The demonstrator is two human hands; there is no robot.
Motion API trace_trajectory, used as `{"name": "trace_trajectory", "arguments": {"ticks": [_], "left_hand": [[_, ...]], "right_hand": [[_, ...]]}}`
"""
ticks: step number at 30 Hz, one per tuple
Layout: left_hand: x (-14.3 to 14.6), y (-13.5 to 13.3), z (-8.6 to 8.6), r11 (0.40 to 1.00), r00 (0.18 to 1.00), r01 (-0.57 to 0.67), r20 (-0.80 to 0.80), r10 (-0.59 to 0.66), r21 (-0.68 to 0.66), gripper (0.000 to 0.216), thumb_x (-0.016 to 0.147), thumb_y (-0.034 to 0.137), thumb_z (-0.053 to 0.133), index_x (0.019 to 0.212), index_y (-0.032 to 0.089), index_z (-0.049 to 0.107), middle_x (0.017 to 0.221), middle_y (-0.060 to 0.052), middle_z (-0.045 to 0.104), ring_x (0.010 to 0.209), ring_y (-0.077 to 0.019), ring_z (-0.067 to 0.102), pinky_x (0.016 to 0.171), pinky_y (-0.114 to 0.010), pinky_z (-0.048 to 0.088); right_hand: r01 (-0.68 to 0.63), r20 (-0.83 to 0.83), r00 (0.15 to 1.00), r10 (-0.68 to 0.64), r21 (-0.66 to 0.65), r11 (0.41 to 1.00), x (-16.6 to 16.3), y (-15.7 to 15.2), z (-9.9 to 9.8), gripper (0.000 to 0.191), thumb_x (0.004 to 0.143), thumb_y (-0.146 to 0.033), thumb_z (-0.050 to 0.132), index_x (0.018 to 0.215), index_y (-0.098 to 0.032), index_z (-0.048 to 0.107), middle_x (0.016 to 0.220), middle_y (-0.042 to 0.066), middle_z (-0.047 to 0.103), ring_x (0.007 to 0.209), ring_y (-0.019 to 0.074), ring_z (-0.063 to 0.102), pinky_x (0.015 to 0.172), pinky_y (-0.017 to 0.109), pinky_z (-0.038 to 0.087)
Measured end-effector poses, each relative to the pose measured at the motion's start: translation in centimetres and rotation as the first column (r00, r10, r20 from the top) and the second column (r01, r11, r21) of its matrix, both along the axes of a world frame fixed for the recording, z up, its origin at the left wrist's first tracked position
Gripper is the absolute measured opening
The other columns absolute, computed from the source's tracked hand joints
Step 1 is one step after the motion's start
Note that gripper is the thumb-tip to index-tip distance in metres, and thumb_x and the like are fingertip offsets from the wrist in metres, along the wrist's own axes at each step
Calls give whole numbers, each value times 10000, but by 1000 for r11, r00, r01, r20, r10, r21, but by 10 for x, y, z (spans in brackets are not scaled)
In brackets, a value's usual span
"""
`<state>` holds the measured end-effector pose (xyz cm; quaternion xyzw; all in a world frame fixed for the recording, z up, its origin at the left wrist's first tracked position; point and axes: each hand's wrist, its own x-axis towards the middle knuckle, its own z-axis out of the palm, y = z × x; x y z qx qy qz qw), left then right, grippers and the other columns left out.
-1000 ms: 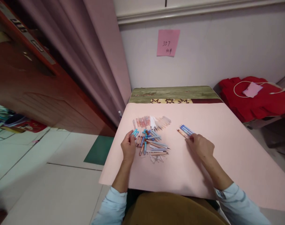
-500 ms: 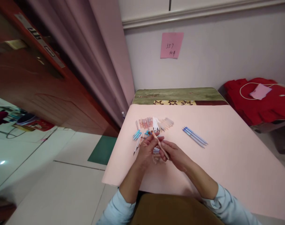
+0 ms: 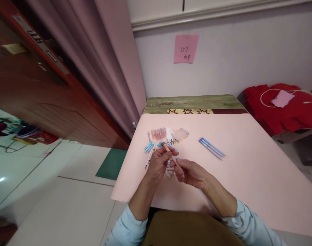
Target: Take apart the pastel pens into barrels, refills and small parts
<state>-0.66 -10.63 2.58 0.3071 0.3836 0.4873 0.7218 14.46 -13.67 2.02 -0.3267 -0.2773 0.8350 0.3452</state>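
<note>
Above the pile of pen parts, both my hands are closed on one slim pen with an orange-peach barrel (image 3: 166,148). My left hand (image 3: 157,164) pinches its upper part between thumb and fingers, below the brownish end. The fingers of my right hand (image 3: 193,171) wrap round the lower end and hide the tip. Just beyond my hands lie white refills with dark tips (image 3: 169,135), reddish-brown pieces (image 3: 158,133) and pale translucent barrels (image 3: 181,134). Short light-blue pieces (image 3: 149,147) rest left of them. Small parts under my hands are partly hidden.
Several blue pens (image 3: 211,148) lie side by side on the pink-covered table (image 3: 235,188), right of my hands. A red cloth (image 3: 276,118) with a white cable is at the far right. A wooden door (image 3: 55,95) and curtain (image 3: 114,51) stand left.
The pen has shifted slightly left in my hands, and my right fingers now cover more of its lower end. The view has moved a little; the pens on the table lie as before.
</note>
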Motion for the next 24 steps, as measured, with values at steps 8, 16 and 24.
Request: {"name": "trace_trajectory", "arguments": {"ticks": [8, 16, 24], "left_hand": [[11, 0, -3, 994, 986, -105, -128, 105, 4, 529, 638, 297, 822, 1110, 141, 642, 778, -53, 716, 621, -147, 647, 612, -265, 502], [12, -4, 2, 976, 951, -94, -271, 147, 198, 860, 729, 334, 753, 1474, 243, 335, 762, 3, 686, 632, -123, 637, 613, -224, 495], [13, -4, -3, 973, 956, -83, -259, 139, 216, 828, 758, 304, 723, 1478, 244, 319, 770, 1, 677, 661, -146, 661, 683, -279, 524]], "right_hand": [[153, 234, 952, -199, 202, 968, -1, -1, -8, 404, 689, -504, 788, 830, -173, 604, 650, -16, 604, 556, 104, 538, 552, 237, 400], [110, 175, 979, -107, -9, 994, 5, -2, -7, 417, 752, -525, 716, 891, -133, 697, 678, 27, 654, 560, 107, 571, 571, 243, 432], [190, 310, 922, -231, 157, 969, 2, -2, -9, 428, 597, -460, 856, 725, -170, 569, 594, -21, 613, 519, 101, 533, 520, 231, 389]]}}
